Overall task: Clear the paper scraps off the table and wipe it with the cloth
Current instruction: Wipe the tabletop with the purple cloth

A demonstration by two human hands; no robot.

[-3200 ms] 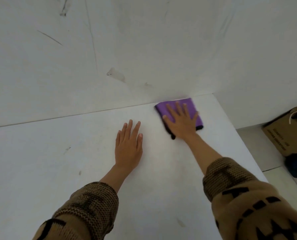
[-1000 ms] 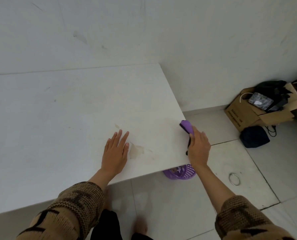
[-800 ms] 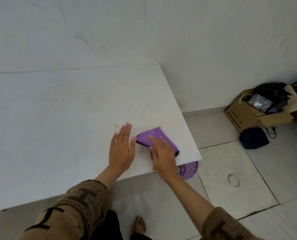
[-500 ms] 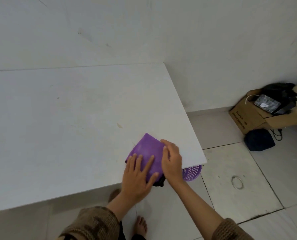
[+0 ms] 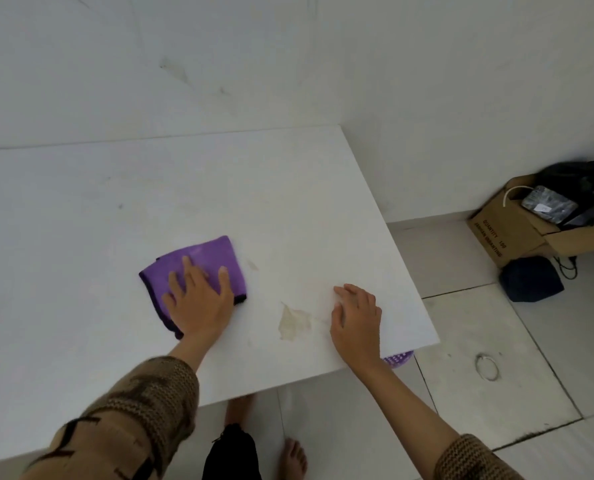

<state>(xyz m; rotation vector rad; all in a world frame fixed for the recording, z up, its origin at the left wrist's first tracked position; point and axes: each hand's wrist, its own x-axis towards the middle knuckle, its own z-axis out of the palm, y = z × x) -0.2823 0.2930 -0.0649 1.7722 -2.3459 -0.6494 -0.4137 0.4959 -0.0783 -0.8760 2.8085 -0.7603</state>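
A folded purple cloth [image 5: 202, 261] with a dark edge lies on the white table [image 5: 115, 237], a little left of the middle. My left hand [image 5: 200, 303] presses flat on its near half, fingers spread. My right hand [image 5: 357, 313] rests on the bare tabletop near the right front corner, fingers curled loosely, holding nothing. Between the two hands a yellowish stain [image 5: 293, 322] marks the surface, with a smaller mark [image 5: 252, 265] beyond it. I see no paper scraps on the table.
A purple perforated basket [image 5: 397, 358] peeks out under the table's front right corner. On the tiled floor to the right stand a cardboard box [image 5: 517, 230] with dark items, a dark blue bag [image 5: 530, 278] and a metal ring [image 5: 486, 366]. White walls close the back and right.
The cloth passed from my right hand to my left and slid leftward from the front edge. My right hand came off it and settled near the corner, uncovering the stain.
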